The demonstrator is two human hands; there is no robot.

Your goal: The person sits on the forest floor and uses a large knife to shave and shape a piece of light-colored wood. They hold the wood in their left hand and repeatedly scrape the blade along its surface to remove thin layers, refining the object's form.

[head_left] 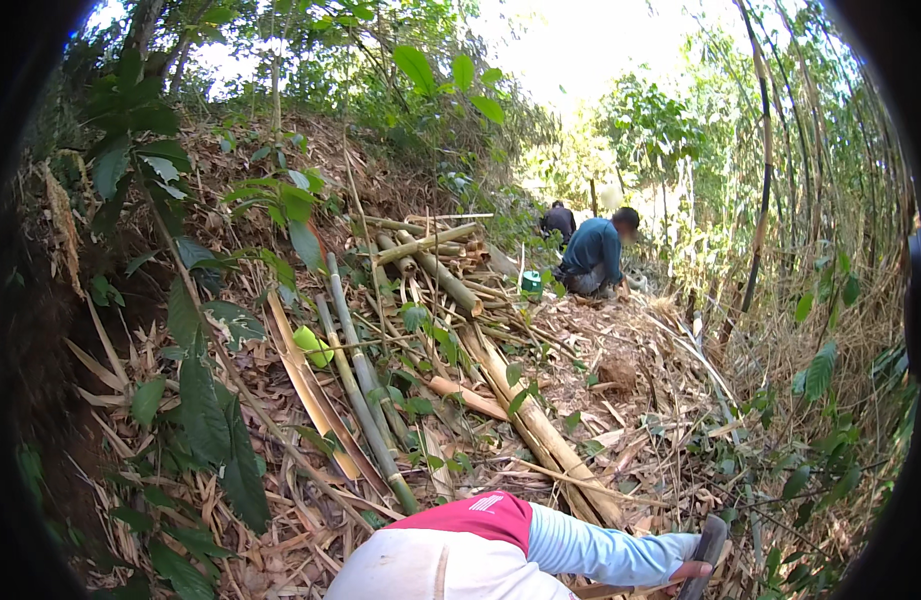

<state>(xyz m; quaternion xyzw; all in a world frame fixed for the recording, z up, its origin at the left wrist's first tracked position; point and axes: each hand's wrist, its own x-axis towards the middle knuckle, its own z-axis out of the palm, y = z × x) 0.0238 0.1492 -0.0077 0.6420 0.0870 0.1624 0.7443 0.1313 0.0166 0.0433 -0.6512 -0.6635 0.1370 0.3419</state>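
My right hand is low at the bottom right, at the end of an arm in a light blue sleeve under a red short sleeve. Its fingers are closed on a dark flat tool that points up from the leaf litter. My left hand is out of the picture. Just beyond my arm lies a split pale bamboo pole, running away from me. To its left lie green bamboo poles side by side on the dry leaves.
More cut bamboo is piled up the slope. Two people crouch far off, one in a blue top, one in dark clothes, near a green container. A yellow-green object lies left. Standing bamboo is on the right, leafy bushes on the left.
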